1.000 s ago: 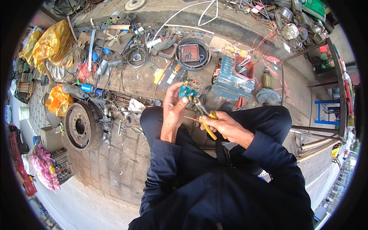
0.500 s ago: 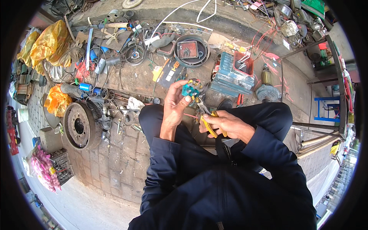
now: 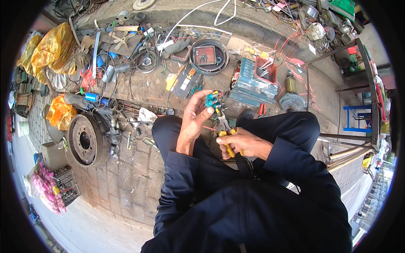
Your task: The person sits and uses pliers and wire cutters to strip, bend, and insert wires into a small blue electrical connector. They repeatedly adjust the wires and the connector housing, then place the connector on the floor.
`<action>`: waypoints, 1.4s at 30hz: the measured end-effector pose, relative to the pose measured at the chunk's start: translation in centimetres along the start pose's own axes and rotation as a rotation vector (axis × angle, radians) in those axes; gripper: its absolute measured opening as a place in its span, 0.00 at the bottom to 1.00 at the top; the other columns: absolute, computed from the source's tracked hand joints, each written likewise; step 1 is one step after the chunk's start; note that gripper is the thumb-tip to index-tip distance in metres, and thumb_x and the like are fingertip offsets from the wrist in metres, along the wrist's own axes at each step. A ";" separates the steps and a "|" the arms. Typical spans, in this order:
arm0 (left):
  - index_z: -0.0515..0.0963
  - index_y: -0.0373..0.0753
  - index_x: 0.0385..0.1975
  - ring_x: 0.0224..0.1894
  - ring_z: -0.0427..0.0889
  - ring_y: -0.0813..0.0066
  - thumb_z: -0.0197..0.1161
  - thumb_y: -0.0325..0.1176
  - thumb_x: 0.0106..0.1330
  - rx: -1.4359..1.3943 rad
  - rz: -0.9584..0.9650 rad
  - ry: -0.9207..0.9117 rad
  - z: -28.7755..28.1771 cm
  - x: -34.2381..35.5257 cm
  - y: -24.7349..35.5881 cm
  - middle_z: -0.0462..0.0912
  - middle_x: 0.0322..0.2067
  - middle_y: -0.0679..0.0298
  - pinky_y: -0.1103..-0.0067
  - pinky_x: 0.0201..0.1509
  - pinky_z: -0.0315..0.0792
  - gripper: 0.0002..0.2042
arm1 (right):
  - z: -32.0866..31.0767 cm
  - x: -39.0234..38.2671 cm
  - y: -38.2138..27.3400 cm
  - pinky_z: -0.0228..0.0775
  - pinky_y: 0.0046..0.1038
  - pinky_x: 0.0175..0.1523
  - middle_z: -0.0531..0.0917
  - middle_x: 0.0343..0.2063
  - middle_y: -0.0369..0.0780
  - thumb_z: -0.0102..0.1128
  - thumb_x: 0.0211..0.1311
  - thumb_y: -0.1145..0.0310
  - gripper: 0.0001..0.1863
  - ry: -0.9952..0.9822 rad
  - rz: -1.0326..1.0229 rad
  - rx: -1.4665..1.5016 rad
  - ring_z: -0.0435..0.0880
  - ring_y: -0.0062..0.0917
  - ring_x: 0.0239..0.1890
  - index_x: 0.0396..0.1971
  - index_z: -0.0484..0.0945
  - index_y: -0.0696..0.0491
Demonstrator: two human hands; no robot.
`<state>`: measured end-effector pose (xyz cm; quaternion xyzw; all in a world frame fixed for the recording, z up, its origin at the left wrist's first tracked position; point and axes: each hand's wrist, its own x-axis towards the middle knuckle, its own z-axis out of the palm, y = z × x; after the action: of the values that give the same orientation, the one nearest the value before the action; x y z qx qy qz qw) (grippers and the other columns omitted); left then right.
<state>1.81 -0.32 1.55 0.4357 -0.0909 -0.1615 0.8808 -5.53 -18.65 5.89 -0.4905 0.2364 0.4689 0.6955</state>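
Observation:
My left hand (image 3: 193, 122) pinches a small teal terminal block (image 3: 212, 101) with metal and yellow bits on it, thumb in front and fingers behind. Yellow-handled pliers (image 3: 228, 148) are gripped in my right hand (image 3: 251, 143). Their metal jaws point up at the lower right side of the block; whether they bite on anything is too small to tell. Both hands are above my bent legs. Just beyond them stands a blue-green motor housing (image 3: 254, 90) with a red-rimmed box holding loose wires. A rotor with a copper-coloured winding (image 3: 291, 85) is upright to its right.
A round black pan (image 3: 223, 63) holds a red square part. Nearby lies a black flat box (image 3: 185, 82). Red-handled pliers (image 3: 262, 109) are by my foot. To the left are a rusty wheel drum (image 3: 95, 139), yellow bags (image 3: 55, 48) and scrap. A metal frame (image 3: 371, 92) rises at the right.
The teal block and my left hand have shifted slightly right. The pliers have turned a little in my right hand, with the handles placed differently. The whole view has moved slightly.

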 end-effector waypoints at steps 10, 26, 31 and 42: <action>0.74 0.41 0.58 0.55 0.77 0.64 0.52 0.47 0.75 -0.341 -0.223 0.288 0.6 0.4 -0.9 0.80 0.51 0.58 0.61 0.60 0.73 0.20 | 1.4 2.7 1.2 0.59 0.24 0.15 0.70 0.12 0.34 0.63 0.63 0.70 0.09 0.075 -0.021 0.014 0.69 0.19 0.10 0.29 0.71 0.53; 0.80 0.39 0.46 0.41 0.80 0.68 0.56 0.43 0.70 -0.558 -0.304 0.479 -0.2 1.2 -3.8 0.84 0.40 0.60 0.71 0.44 0.75 0.15 | 0.3 4.3 1.6 0.57 0.26 0.15 0.72 0.11 0.35 0.63 0.58 0.69 0.12 0.232 -0.048 -0.340 0.69 0.19 0.09 0.20 0.71 0.54; 0.80 0.38 0.46 0.44 0.81 0.65 0.57 0.43 0.69 -0.709 -0.249 0.562 0.2 1.7 -3.2 0.85 0.40 0.58 0.67 0.47 0.75 0.16 | 0.5 3.7 1.0 0.65 0.23 0.22 0.77 0.17 0.34 0.64 0.63 0.67 0.11 0.270 -0.075 -0.355 0.75 0.18 0.17 0.24 0.75 0.54; 0.80 0.38 0.44 0.43 0.79 0.63 0.54 0.44 0.72 -0.738 -0.205 0.667 -0.6 3.6 -3.7 0.85 0.40 0.58 0.66 0.45 0.74 0.16 | -1.1 4.0 1.2 0.71 0.23 0.34 0.81 0.26 0.34 0.60 0.72 0.57 0.15 0.258 -0.181 -0.268 0.79 0.18 0.29 0.36 0.81 0.56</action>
<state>4.60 -3.33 -1.70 0.1301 0.3018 -0.1204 0.9368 -4.62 -17.89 1.69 -0.6539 0.2139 0.3651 0.6272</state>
